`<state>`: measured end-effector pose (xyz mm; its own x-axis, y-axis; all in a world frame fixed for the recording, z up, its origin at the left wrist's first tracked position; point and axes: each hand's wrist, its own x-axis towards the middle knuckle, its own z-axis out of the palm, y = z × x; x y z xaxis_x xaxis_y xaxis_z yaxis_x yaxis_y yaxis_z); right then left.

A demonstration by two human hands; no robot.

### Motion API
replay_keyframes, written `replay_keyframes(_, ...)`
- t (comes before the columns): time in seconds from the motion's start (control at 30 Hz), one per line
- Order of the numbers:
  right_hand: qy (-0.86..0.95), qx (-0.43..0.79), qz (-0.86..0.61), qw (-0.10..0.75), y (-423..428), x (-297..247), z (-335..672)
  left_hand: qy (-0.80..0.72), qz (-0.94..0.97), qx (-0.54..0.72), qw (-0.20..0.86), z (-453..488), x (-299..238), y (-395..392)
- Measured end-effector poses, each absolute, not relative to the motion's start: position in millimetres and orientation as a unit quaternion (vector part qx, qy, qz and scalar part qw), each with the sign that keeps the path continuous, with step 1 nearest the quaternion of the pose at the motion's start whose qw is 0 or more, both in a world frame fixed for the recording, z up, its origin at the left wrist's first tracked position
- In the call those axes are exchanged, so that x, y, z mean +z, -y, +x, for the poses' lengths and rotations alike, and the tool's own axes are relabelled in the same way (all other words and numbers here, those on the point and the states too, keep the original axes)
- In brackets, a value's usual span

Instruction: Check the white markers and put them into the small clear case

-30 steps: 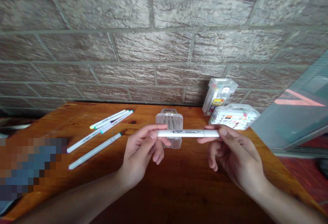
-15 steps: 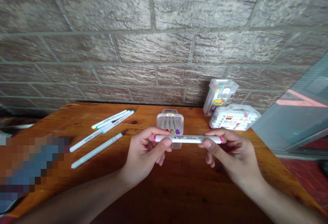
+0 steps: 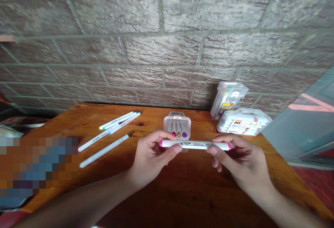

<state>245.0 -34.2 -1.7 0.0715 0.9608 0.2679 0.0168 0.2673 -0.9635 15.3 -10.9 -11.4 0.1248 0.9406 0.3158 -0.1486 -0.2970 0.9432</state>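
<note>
A: Working on what, in what sort of rm?
B: Working over a brown wood table [image 3: 169, 193] w/ glossy grain & a few dark knots. Backed by a gray-brown block wall [image 3: 182, 48]. Bordered at far R by a gray-blue panel [image 3: 294, 134] w/ a pinkish stripe, then reddish floor [image 3: 318, 181] below.
A: Holding anything?
B: Yep, grasping one white marker [image 3: 194, 145] w/ pink ends, pinched btwn thumb & fingers of both L hand [image 3: 150, 162] and R hand [image 3: 245, 162]. Held abt level above table.
A: Blocking anything?
B: Hiding lower front of a small clear case [image 3: 169, 118] behind. Can see red, ochre & purple pen ends [image 3: 179, 134] in it.
A: Seeing what else?
B: Can spot a tall clear box [image 3: 228, 97] w/ markers at back R, near wall; just in front, a wide clear box [image 3: 250, 125], also holding pens. On L side, can see loose white markers [image 3: 95, 141], overlapping, plus one lone marker [image 3: 104, 150] lying nearer. Too pixelated at lower L to ID.
</note>
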Motion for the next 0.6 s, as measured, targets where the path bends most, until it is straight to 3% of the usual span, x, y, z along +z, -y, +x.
replay_keyframes(0.6, 0.554, 0.439, -0.416, 0.571, 30.1, -4.8, 249.4, -0.339, 0.572, 0.558, 0.497, 13.1, -14.5, 10.2)
